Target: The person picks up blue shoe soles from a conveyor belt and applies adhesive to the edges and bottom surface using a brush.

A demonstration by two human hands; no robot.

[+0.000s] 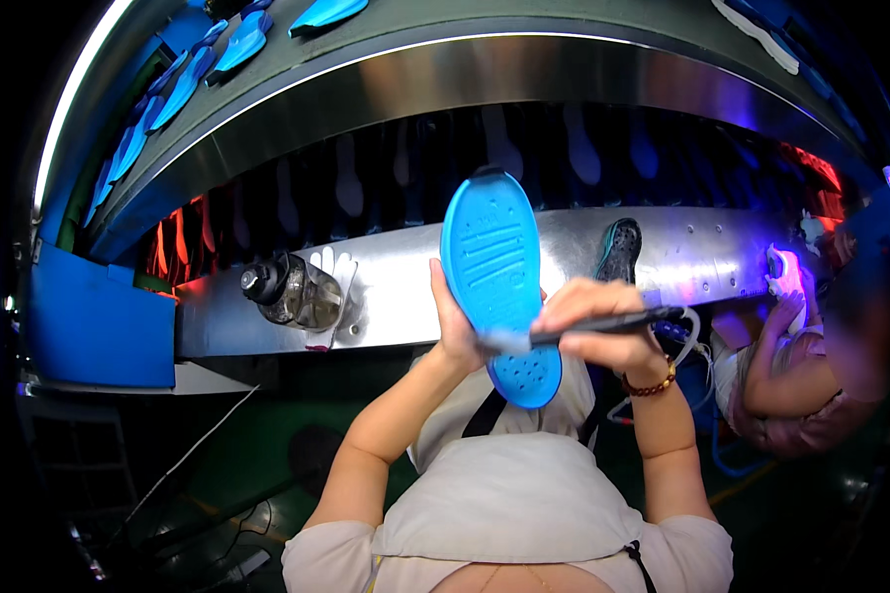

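Note:
A bright blue shoe sole (494,252) stands heel-down in front of me, its ridged and dimpled face toward me. Its far tip is dark. My left hand (454,324) grips the sole along its left edge, the thumb extended up the side; the fingers behind it are hidden. Pinched in my right hand (603,318) is a black-handled brush (608,323) with a pale hose at its rear end. The blurred whitish brush tip lies over the sole's narrow middle, near my left hand.
On the metal bench (396,277) stand a clear bottle with black lid (292,290), a white glove (337,269) and a dark sole (619,252). Beyond, a conveyor (435,25) carries blue soles (242,44). A co-worker (791,371) sits at right holding a pale shoe part.

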